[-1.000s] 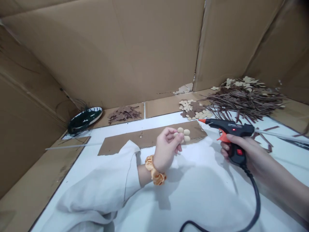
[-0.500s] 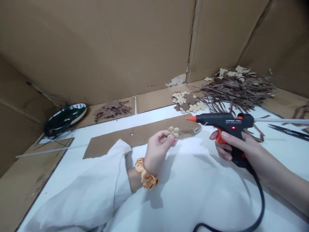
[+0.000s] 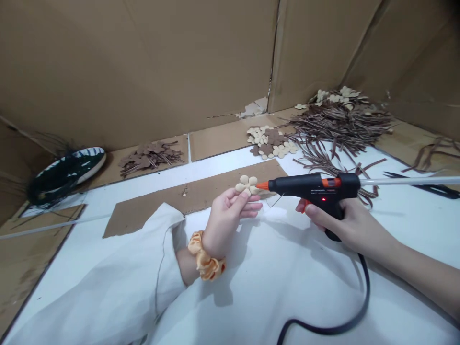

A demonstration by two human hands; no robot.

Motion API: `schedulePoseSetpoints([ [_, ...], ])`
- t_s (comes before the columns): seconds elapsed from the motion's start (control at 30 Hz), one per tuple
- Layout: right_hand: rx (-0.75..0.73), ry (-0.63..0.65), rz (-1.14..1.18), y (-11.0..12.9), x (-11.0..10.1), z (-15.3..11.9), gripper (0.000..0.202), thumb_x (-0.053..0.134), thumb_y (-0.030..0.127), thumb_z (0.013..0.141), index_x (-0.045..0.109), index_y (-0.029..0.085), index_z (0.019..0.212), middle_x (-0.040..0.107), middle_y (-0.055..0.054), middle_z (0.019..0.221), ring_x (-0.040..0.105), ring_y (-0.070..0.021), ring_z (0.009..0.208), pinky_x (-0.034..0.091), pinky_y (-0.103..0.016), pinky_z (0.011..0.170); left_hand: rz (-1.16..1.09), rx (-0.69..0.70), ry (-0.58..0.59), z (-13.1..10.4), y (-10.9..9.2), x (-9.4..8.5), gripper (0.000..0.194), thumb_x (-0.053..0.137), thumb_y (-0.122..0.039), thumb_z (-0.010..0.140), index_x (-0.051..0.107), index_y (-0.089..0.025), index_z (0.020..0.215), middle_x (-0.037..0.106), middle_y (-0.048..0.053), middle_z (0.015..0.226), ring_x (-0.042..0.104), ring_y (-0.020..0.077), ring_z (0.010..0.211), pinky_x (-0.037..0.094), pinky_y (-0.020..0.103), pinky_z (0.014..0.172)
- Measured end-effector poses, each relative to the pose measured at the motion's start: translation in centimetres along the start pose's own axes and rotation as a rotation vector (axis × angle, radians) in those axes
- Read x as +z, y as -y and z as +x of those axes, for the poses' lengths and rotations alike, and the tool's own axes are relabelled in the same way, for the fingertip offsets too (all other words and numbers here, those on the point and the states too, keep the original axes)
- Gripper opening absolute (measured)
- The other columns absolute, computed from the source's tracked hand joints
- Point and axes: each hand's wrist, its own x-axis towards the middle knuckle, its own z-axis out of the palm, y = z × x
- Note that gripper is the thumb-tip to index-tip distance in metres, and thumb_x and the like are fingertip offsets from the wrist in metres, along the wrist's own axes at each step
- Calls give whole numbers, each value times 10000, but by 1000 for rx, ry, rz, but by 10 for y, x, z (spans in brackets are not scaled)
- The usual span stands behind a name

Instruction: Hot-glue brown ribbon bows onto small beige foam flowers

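Observation:
Between the thumb and fingers of my left hand is a cream flower cutout with rounded petals, its face turned up. My right hand grips a black and orange glue gun by the handle, with a finger at the orange trigger. The gun's red light is lit, and a long clear glue stick sticks out of its back. Its orange nozzle points left and meets the right edge of the flower; whether glue is coming out cannot be seen. A cardboard strip lies beneath and behind my left hand.
Cream and brown flower cutouts lie behind the strip. Brown strips are heaped at the back right, near black tweezers. More brown pieces and a dish of dark threads are at left. Cardboard walls enclose the back.
The glue gun has moved left, so its nozzle now reaches the flower. The fingers of my left hand have stretched out more under it. The whole view has shifted slightly.

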Motion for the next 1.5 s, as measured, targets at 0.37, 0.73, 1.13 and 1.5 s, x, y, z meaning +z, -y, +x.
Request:
schedulePoseSetpoints([
  [0.37,-26,43,-91,3,4,3,358,575,560,735,556,231,595,456,13,411,423,-145,402,312,-278,381,60,-28,37,-2,-1,3,185,582,-246,866,629,-114,986,729,114,970,686,139,748,526,226,679],
  [0.73,-23,14,-124,0,4,4,358,567,563,732,560,231,600,470,2,418,495,-182,457,335,-286,404,145,48,40,1,0,1,141,580,-263,828,622,-129,839,621,5,697,573,100,633,451,204,598],
  [1.13,-13,25,-159,0,5,5,387,538,581,742,532,227,585,459,2,400,495,-181,450,332,-284,412,199,76,14,-1,0,2,150,589,-287,786,619,-139,783,539,-19,588,488,103,574,404,216,580],
  [1.5,-4,21,-108,-2,6,3,377,553,572,751,537,221,613,494,15,421,453,-148,405,343,-283,419,211,94,22,0,-1,2,161,590,-301,788,614,-144,761,532,-20,591,481,105,579,406,221,589],
])
